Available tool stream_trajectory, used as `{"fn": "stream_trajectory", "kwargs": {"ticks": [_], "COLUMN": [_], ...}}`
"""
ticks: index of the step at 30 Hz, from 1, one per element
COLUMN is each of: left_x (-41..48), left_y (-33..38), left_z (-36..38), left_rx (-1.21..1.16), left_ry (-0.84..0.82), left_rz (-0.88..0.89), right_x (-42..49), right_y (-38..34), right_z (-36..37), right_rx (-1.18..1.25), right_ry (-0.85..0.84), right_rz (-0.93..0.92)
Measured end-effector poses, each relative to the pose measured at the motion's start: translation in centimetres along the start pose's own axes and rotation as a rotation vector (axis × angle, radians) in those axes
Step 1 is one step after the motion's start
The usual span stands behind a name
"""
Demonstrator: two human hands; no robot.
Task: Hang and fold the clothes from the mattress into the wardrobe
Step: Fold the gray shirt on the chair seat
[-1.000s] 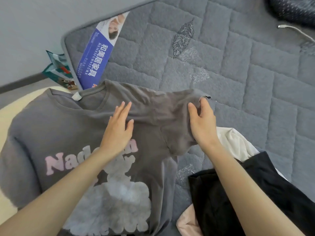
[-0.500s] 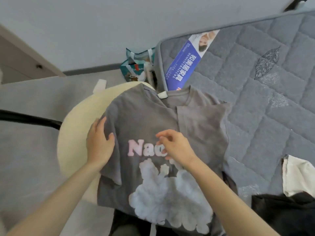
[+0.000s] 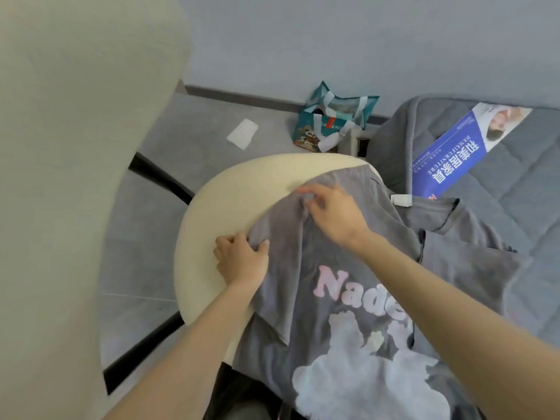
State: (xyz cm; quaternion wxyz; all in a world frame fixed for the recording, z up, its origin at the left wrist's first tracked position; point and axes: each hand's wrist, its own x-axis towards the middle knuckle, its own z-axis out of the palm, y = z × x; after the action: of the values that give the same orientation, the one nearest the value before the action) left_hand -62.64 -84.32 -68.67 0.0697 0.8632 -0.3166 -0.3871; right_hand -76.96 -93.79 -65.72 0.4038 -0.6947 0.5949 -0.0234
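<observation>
Two grips (left (image 3: 242, 259), right (image 3: 332, 214)) on T-shirt (image 3: 348, 298)

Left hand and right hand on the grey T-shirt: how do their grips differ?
The left hand grips the sleeve edge of the grey T-shirt, nearer the camera, over the cream seat; the right hand pinches fabric farther up, near the shoulder. Both hold the same shirt.

On cream seat (image 3: 242, 183) & quilted mattress (image 3: 515, 183): grey tee (image 3: 291, 286) spread across both; blue label (image 3: 448, 153) on mattress corner
</observation>
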Motion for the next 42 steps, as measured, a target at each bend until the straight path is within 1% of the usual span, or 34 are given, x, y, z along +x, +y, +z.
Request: {"fn": "stream_trajectory", "kwargs": {"ticks": [2, 4, 5, 7, 9, 11, 13, 15, 16, 18, 20, 21, 22, 23, 24, 25, 26, 27, 29, 30, 31, 33, 35, 37, 38, 39, 41, 42], "left_x": [0.8, 1.8, 2.4, 3.6, 4.1, 4.3, 4.3, 4.1, 3.7, 2.2, -0.5, -2.1, -3.5, -4.7, -5.6, -6.0, -6.1, -5.8, -4.4, -3.6, -2.9, -1.5, -0.6, 0.4, 0.9, 1.4, 2.4, 2.9], "left_y": [0.2, 0.8, 1.1, 2.0, 3.0, 3.5, 3.7, 4.4, 5.1, 7.2, 9.5, 10.5, 11.3, 11.8, 12.0, 11.9, 11.5, 10.8, 8.8, 7.7, 6.6, 5.1, 4.6, 5.4, 6.2, 7.2, 8.9, 9.5], "left_z": [-1.2, -3.0, -4.1, -6.1, -7.7, -8.5, -9.1, -9.1, -8.8, -7.1, -4.7, -3.8, -2.9, -2.0, -1.1, -0.2, 0.7, 1.5, 2.5, 2.6, 2.5, 2.0, 1.4, 1.1, 1.1, 1.3, 2.0, 2.3], "left_rx": [-0.072, -0.142, -0.139, -0.065, 0.056, 0.182, 0.298, 0.31, 0.276, 0.11, -0.197, -0.327, -0.398, -0.407, -0.393, -0.373, -0.347, -0.313, -0.17, -0.064, 0.04, 0.17, 0.226, 0.351, 0.446, 0.54, 0.716, 0.781], "left_ry": [0.053, 0.123, 0.167, 0.252, 0.294, 0.288, 0.243, 0.112, 0.002, -0.243, -0.512, -0.681, -0.851, -0.979, -1.027, -0.977, -0.853, -0.685, -0.353, -0.24, -0.168, -0.108, -0.075, -0.022, -0.006, -0.006, -0.025, -0.009], "left_rz": [0.113, 0.244, 0.315, 0.452, 0.538, 0.559, 0.553, 0.505, 0.462, 0.369, 0.218, 0.115, 0.05, 0.051, 0.079, 0.116, 0.165, 0.225, 0.385, 0.449, 0.496, 0.55, 0.64, 0.828, 0.918, 0.972, 0.97, 0.955], "right_x": [1.2, 2.1, 2.7, 3.9, 4.8, 5.3, 5.1, 4.4, 3.8, 2.6, 1.2, 0.4, -0.6, -1.7, -2.9, -4.1, -5.4, -6.4, -8.0, -8.5, -8.8, -8.5, -7.7, -6.8, -6.5, -6.3, -6.3, -6.3], "right_y": [-0.6, -1.7, -2.1, -2.8, -3.0, -2.9, -2.6, -1.8, -1.2, 0.4, 2.8, 4.3, 5.7, 7.1, 8.3, 9.4, 10.3, 11.0, 11.8, 11.8, 11.8, 11.5, 10.9, 10.7, 10.7, 10.7, 10.7, 10.6], "right_z": [0.4, 0.7, 0.8, 1.1, 1.3, 1.6, 1.4, 0.8, 0.3, -1.1, -2.8, -3.8, -4.8, -5.8, -6.6, -7.1, -7.3, -7.1, -5.8, -4.9, -4.0, -2.2, -1.2, -0.9, -1.0, -1.2, -1.7, -1.9], "right_rx": [-0.087, -0.188, -0.22, -0.216, -0.117, -0.064, -0.002, 0.156, 0.233, 0.307, 0.364, 0.408, 0.45, 0.483, 0.5, 0.512, 0.52, 0.524, 0.504, 0.48, 0.459, 0.4, 0.324, 0.235, 0.157, 0.054, -0.129, -0.167], "right_ry": [-0.012, -0.05, -0.071, -0.111, -0.174, -0.226, -0.193, -0.119, -0.074, 0.014, 0.115, 0.172, 0.229, 0.286, 0.335, 0.368, 0.384, 0.382, 0.322, 0.268, 0.214, 0.17, 0.196, 0.2, 0.183, 0.154, 0.1, 0.076], "right_rz": [-0.037, -0.027, -0.013, 0.015, 0.042, 0.076, 0.111, 0.125, 0.126, 0.139, 0.19, 0.224, 0.263, 0.314, 0.371, 0.425, 0.468, 0.496, 0.51, 0.508, 0.504, 0.472, 0.44, 0.446, 0.454, 0.457, 0.429, 0.416]}}
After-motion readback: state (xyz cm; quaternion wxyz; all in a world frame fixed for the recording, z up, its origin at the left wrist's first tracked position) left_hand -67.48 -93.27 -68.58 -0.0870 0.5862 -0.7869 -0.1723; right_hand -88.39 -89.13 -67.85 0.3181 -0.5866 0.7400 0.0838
